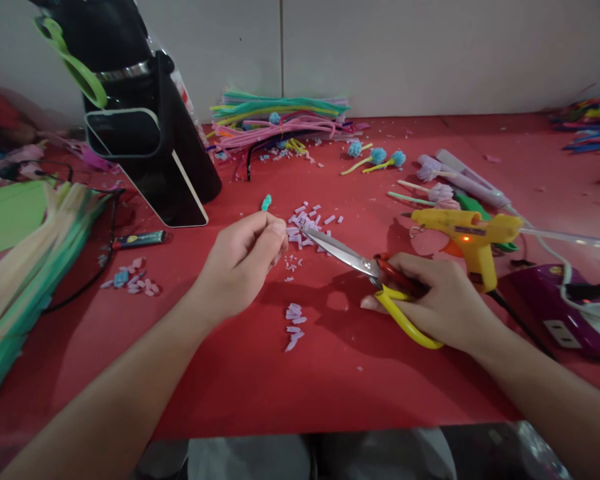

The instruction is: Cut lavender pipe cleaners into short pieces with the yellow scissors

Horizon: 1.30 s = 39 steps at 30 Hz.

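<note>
My right hand (pixel 443 297) grips scissors (pixel 343 253) by their red and yellow handles. The blades look nearly closed, and their tips reach toward my left fingertips. My left hand (pixel 243 263) is pinched, thumb against forefinger; whatever it holds is too small to make out. Just behind the blade tips lies a pile of short lilac fuzzy pieces (pixel 307 220). Fine lilac clippings (pixel 293 263) are scattered between my hands. Closer to me is a smaller group of lilac pieces (pixel 294 323) with tapered ends. A small teal piece (pixel 266 203) lies behind my left hand.
A black bottle (pixel 190 140) with a phone (pixel 153 170) against it stands at back left. Pipe cleaner bundles (pixel 280 127) lie by the wall, blue pompom stems (pixel 377 157) beside them. At right are a yellow glue gun (pixel 450 227), its light on, and a purple power box (pixel 540 300).
</note>
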{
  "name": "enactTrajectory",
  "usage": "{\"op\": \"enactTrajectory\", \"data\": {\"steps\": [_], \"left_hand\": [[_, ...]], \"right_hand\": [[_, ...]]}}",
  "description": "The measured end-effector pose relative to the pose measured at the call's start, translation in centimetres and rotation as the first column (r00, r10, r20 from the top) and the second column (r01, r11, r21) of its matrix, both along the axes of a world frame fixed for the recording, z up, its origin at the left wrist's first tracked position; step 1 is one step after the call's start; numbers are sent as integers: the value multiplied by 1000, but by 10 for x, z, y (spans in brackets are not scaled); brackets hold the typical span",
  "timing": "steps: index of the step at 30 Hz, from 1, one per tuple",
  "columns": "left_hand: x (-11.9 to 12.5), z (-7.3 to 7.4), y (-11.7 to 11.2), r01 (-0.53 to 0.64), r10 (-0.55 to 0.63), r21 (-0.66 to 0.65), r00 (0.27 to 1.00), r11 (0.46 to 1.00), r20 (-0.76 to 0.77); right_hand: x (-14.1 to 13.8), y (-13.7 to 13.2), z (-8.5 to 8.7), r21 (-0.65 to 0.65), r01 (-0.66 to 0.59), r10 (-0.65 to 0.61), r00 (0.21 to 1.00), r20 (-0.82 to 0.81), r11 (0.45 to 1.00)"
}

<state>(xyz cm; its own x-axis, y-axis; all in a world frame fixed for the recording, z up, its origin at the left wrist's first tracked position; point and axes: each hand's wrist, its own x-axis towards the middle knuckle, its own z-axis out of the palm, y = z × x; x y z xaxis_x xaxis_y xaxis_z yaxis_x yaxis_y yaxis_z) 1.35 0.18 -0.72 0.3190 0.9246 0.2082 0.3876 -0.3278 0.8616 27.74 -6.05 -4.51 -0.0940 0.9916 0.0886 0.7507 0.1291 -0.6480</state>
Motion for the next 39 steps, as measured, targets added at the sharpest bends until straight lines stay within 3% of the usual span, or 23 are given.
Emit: {"op": "enactTrajectory", "data": {"steps": [11,25,39], "left_hand": [[0,0,-1,26,-26,0,999,1000,-35],[1,3,-1,33,-33,6,998,999,-60],[0,2,-1,64,-65,-7,996,998,-53]], "right_hand": [[-1,2,1,19,-18,18,1000,16,1000],[0,0,0,16,48,-48,999,4,999],[-2,2,0,-2,7,-7,1000,5,1000]]}}
